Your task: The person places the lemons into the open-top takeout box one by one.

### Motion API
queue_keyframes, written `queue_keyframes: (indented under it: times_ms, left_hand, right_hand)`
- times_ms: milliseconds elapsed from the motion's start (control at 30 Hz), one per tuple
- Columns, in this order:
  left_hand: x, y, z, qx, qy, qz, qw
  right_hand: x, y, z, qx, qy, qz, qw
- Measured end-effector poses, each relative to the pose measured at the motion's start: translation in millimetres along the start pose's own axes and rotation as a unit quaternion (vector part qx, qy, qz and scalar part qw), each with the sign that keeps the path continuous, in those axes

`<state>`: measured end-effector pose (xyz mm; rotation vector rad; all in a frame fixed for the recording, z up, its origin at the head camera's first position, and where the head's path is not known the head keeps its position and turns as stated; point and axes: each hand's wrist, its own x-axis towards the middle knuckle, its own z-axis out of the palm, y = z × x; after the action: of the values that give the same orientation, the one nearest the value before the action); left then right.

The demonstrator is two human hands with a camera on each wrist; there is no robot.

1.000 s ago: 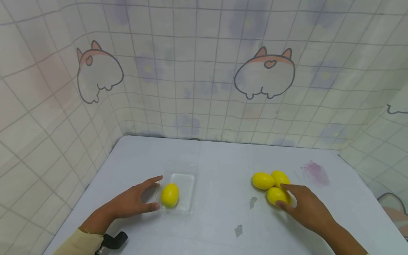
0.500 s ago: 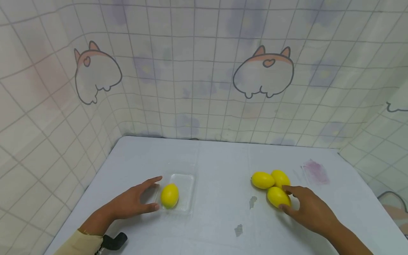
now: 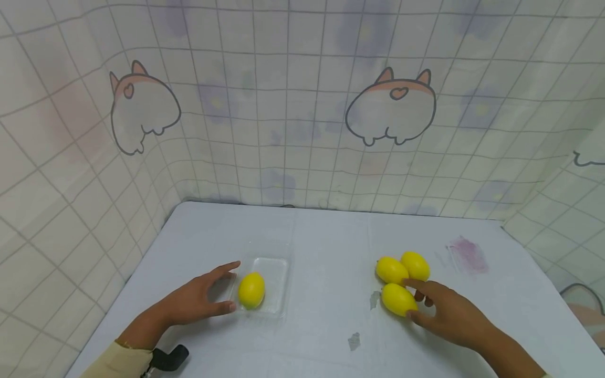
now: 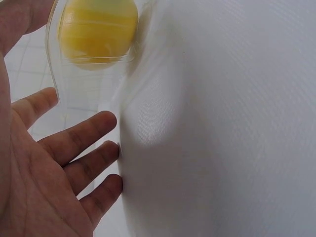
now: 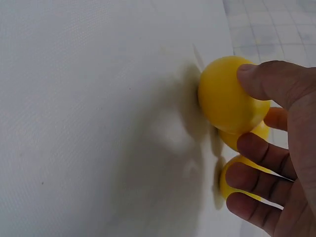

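Note:
In the head view my right hand (image 3: 446,312) has its thumb and index finger on either side of the nearest yellow lemon (image 3: 398,300). The right wrist view shows the thumb lying on this lemon (image 5: 229,94), with the other fingers spread beside it. Two more lemons, one left (image 3: 392,270) and one right (image 3: 416,266), lie just behind it. At the left, a clear plastic tray (image 3: 276,278) holds a single lemon (image 3: 251,290). My left hand (image 3: 198,296) is beside the tray's left edge, fingers spread and thumb extended, holding nothing.
A white-covered table (image 3: 326,273) bears everything. Small grey patches (image 3: 354,342) and a pinkish stain (image 3: 468,255) mark its cover. A patterned curtain (image 3: 312,105) hangs behind and at both sides. A black device (image 3: 171,358) is strapped at my left wrist.
My right hand has moved slightly left and toward me, and the nearest lemon has shifted left and forward. The left one behind it has turned slightly. The left hand stays still.

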<state>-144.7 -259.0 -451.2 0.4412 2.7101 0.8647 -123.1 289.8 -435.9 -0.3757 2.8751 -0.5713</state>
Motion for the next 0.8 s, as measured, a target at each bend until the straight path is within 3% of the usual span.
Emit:
queue_keyframes:
  times_ms: [233,400,633,800]
  left_hand:
    - [-0.5,-0.2,0.2,-0.004,0.000,0.003,1.0000]
    - [-1.5,0.2,-0.7,-0.009,-0.002,0.008,0.9999]
    - [-2.2,0.6,-1.5,-0.009,-0.003,0.010,0.9999]
    - [-1.9,0.8,-0.9,-0.009,-0.002,0.003,1.0000]
  right_hand:
    - [-0.7,-13.7,-0.7,0.008,-0.007,-0.043,0.999]
    - [1.3,-18.9,0.5,0.015,-0.015,-0.047,0.999]
    - [4.4,-24.5,8.8,0.021,0.016,-0.020,0.999]
    - [6.3,-30.8,13.8,0.031,0.008,0.020,0.999]
